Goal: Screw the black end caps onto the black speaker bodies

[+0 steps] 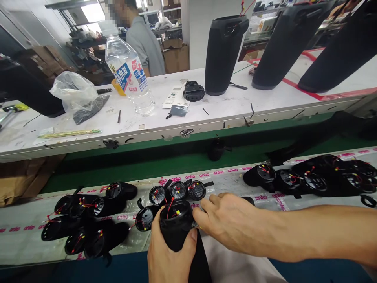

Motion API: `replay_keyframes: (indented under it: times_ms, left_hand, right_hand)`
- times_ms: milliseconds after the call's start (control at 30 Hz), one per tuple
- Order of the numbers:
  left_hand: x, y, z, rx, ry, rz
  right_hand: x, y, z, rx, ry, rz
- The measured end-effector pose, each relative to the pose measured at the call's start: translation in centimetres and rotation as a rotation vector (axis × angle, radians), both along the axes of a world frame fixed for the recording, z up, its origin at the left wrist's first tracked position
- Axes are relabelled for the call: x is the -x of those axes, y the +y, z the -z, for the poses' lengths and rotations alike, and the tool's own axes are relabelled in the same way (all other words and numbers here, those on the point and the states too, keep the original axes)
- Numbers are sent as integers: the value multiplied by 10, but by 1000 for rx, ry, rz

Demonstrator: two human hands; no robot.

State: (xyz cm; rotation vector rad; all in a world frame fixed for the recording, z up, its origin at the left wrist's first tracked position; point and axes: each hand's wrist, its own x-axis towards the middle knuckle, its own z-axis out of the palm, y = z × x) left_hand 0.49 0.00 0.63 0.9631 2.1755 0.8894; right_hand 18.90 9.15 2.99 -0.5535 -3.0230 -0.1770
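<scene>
The left grip [172, 257] was wrapped round a black speaker housing [174, 237], held open end up; a red wire [170, 208] and small yellow connector [178, 212] showed inside its mouth. The right grip [220, 214] had its fingers curled at the side of the rim; whether they pinched anything was hidden. The step in hand looked like work on that rim, and the next move seemed to call for a firm left hold and small finger motions, clear of the wire. The housing looked matt and tapered. Just beyond the left grip, other housings [196, 190] with round, ribbed ends lay on a film-covered lower desk [23, 245]. Well beyond both grips, a white desk [165, 122] carried a clear plastic bottle [120, 53], a crumpled translucent bag [73, 90] and an upright housing [222, 59]. Farthest stood a person in grey [147, 43].
</scene>
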Motion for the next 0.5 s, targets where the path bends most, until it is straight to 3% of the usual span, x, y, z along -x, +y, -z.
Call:
replay_keyframes:
  times_ms: [167, 300, 400, 500]
  left_hand:
    - [-5, 0, -1, 46, 83, 10]
    - [-1, 0, -2, 66, 86, 5]
    - [10, -3, 9, -62, -136, 13]
    - [19, -7, 26, -179, -543, 45]
  right_hand:
    - [0, 4, 4, 68, -38, -43]
    - [3, 16, 4, 217, -79, -56]
    - [5, 25, 8, 299, -41, -57]
    - [4, 31, 14, 338, 18, -74]
